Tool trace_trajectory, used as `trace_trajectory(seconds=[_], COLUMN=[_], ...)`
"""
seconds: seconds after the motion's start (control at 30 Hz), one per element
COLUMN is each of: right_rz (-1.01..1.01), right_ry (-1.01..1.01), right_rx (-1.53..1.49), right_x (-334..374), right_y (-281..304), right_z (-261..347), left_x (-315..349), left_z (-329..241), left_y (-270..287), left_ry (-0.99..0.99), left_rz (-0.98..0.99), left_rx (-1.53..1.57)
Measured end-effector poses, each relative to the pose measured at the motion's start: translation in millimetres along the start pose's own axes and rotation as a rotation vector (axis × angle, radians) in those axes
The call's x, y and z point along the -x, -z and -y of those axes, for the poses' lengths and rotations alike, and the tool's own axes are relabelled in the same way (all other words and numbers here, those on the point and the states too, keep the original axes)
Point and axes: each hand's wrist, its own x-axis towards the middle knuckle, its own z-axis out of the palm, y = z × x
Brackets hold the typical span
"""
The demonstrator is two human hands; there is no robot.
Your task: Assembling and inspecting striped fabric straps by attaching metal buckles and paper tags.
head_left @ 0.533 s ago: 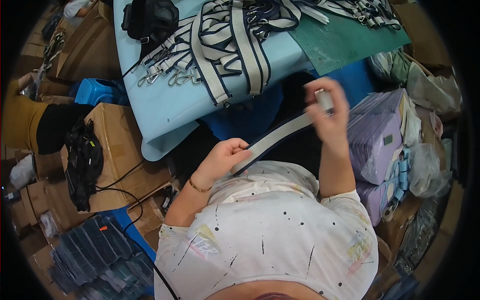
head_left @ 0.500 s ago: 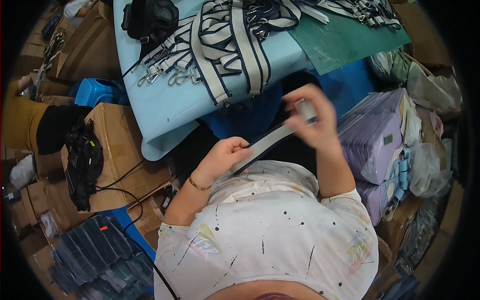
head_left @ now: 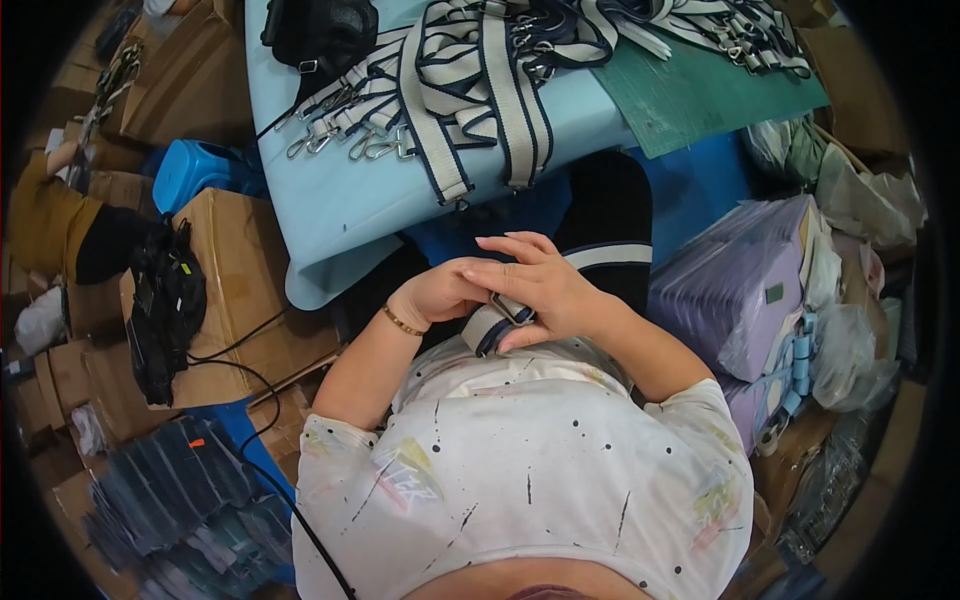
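Observation:
In front of my lap both hands meet around one cream webbing strap (head_left: 487,327) with navy edges. A metal slider buckle (head_left: 512,309) shows at its doubled end. My left hand (head_left: 440,291) curls round the strap, its fingertips partly hidden behind the other hand. Over them reaches my right hand (head_left: 556,293), its thumb under the strap and its fingers stretched across the top, gripping near the buckle. Another length of the strap lies over my dark trouser leg to the right. On the table ahead, several similar straps (head_left: 520,110) lie piled, with metal snap hooks at their left ends.
The table has a light blue cover (head_left: 350,215) and a green cutting mat (head_left: 700,100). A black bag (head_left: 325,35) rests at its far left. Cardboard boxes (head_left: 250,300) stand left, wrapped purple goods (head_left: 735,285) right. A black cable runs beside my left arm. Another person's sleeve (head_left: 50,225) shows far left.
My right hand has come down and left with the buckle end, from raised and apart to against my left hand. The strap, stretched between them before, now loops over my leg.

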Motion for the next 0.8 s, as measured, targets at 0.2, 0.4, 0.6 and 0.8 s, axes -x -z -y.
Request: trace_trajectory(seconds=[0.2,0.4,0.6,0.8], right_rz=[0.174,0.25,0.221,0.142], right_ry=[-0.117,-0.188,-0.243,-0.217], right_rx=[0.236,0.33,0.123,0.122], right_x=[1,9,18,23], right_y=[5,-9,-26,-31], right_z=[-1,-8,-13,-14], left_x=[-6,-13,-14,-14], left_z=[-6,-7,-2,0], left_y=[-2,-17,-21,-19], left_ry=[0.071,0.102,0.116,0.053], left_rz=[-0.055,-0.105,-0.161,-0.131], left_rx=[0.148,-0.116,-0.424,-0.471])
